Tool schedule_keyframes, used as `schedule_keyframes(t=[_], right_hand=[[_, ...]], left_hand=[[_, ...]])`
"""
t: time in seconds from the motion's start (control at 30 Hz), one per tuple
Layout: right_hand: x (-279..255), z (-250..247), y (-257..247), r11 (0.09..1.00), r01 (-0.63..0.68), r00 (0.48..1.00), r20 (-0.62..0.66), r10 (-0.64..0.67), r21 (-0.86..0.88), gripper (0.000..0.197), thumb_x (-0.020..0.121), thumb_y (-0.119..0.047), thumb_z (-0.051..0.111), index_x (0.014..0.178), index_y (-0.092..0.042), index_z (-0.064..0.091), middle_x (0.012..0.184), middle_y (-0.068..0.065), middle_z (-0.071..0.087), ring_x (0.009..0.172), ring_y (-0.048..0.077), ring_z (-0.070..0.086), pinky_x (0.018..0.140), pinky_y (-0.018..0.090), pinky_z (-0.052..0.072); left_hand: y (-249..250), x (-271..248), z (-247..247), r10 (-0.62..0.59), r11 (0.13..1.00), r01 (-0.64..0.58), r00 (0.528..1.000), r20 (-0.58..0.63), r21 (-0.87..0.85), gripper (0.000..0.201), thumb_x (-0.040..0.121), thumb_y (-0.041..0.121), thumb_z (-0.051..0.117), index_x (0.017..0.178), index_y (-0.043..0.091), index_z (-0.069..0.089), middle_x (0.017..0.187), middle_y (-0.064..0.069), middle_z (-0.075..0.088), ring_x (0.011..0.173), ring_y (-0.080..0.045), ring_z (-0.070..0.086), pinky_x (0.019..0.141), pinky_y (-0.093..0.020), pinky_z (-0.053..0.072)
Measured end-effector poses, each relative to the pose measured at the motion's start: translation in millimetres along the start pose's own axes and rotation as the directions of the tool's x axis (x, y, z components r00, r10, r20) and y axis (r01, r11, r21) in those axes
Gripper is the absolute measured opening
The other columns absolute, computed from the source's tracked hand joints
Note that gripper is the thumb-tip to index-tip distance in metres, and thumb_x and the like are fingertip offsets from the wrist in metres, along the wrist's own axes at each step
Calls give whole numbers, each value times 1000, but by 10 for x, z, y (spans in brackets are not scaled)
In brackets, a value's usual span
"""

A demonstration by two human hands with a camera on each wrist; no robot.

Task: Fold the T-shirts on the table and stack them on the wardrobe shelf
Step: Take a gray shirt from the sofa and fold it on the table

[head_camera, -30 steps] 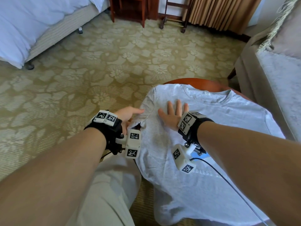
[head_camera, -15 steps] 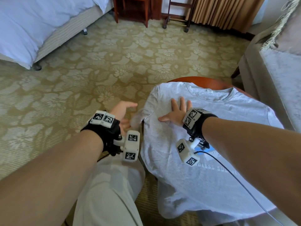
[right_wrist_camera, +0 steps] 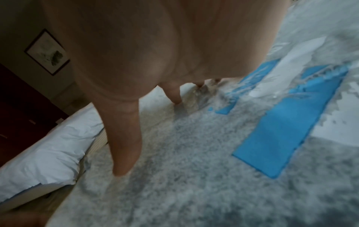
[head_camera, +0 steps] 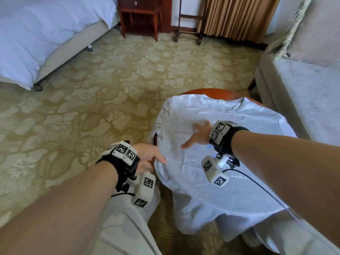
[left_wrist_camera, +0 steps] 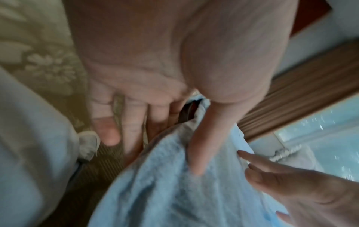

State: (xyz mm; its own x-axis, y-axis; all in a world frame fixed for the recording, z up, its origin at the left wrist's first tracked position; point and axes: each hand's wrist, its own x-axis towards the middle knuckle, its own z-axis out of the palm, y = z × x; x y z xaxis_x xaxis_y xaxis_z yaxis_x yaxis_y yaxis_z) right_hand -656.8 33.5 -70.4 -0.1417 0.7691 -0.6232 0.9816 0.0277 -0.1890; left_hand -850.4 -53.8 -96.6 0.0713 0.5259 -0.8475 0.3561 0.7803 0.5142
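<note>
A light grey T-shirt (head_camera: 220, 190) lies face up over a round wooden table (head_camera: 211, 92), collar at the far side and hem hanging off the near edge. My left hand (head_camera: 150, 155) is at the shirt's left side edge. In the left wrist view its thumb (left_wrist_camera: 202, 145) lies on top of the fabric (left_wrist_camera: 174, 192), while the straight fingers reach below the edge. My right hand (head_camera: 198, 135) hovers over the chest with fingers spread. Its fingertips (right_wrist_camera: 175, 99) touch the cloth beside a blue print (right_wrist_camera: 287, 130).
A bed (head_camera: 36, 34) stands at the far left, a wooden nightstand (head_camera: 141, 13) and a rack (head_camera: 187, 24) at the back by the curtain (head_camera: 239, 15). A sofa (head_camera: 303, 89) is close to the table's right. My legs (head_camera: 125, 227) are at the near edge.
My left hand let go of the left sleeve and moved toward me along the shirt's side edge. My right hand lifted from flat on the chest onto its fingertips.
</note>
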Motion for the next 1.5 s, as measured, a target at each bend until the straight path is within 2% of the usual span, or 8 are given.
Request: schedule_keyframes(t=[0.2,0.4,0.53,0.77,0.97,1.1,1.37,1.5], right_hand=[[22,146,148,983,-15,999,-54,5,-182,126,57,-68,78,152,-41,1,160,6,-12,145,42,10,110,60,24],[67,115,64,978,-22,998,-70,7,-206,121,55,-60,83,151,-39,11,160,7,-5,143,43,16,108,60,30],[156,153,-145,997,20,990,-141,-30,-71,111,70,-61,70,153,-36,0,158,2,-24,146,33,-19,115,59,8],[333,333,-497,976,153,978,-121,-172,-152,98,80,-82,35,152,-35,-13,157,2,-29,143,33,-27,114,62,3],[438,540,-544,973,147,977,-130,-171,-176,131,53,-96,44,148,-37,-23,153,5,-36,140,35,-32,110,64,-9],[443,559,-545,973,139,976,-138,-166,-185,142,45,-94,56,147,-37,-26,152,6,-38,139,35,-35,109,64,-11],[478,162,-360,916,163,965,-251,-71,367,93,67,-57,74,147,-43,27,154,-4,20,141,32,24,108,59,32],[483,185,-199,942,156,955,-288,-67,298,93,69,-42,79,148,-32,30,149,-8,22,139,22,20,110,49,29]], left_hand=[[-19,-36,-104,-28,971,65,987,-157,230,21,82,16,77,91,1,64,67,-6,70,46,-15,61,39,-20,37],[1,-15,-267,34,960,24,979,-199,279,35,95,16,59,122,-6,56,130,-19,60,118,-28,59,95,-35,51],[130,51,-246,-6,1000,6,992,-129,4,67,89,65,49,122,7,55,113,-8,59,101,-21,56,84,-32,44],[60,503,-231,32,879,-104,987,-160,-466,79,74,78,52,114,12,67,103,-14,71,95,-32,65,95,-45,46],[-5,579,-223,170,762,-184,982,-83,-621,62,94,58,45,82,9,80,85,-17,74,77,-31,73,78,-39,58],[31,606,-252,209,622,-211,973,-100,-754,44,86,39,68,114,6,72,104,-10,70,85,-27,70,77,-38,58],[140,619,-438,319,443,-335,926,-203,-832,62,77,16,68,134,-3,54,125,-18,59,114,-38,55,111,-46,34],[288,590,-443,317,394,-490,866,-386,-777,21,79,8,68,98,-1,75,99,-17,74,86,-30,72,82,-34,58]])
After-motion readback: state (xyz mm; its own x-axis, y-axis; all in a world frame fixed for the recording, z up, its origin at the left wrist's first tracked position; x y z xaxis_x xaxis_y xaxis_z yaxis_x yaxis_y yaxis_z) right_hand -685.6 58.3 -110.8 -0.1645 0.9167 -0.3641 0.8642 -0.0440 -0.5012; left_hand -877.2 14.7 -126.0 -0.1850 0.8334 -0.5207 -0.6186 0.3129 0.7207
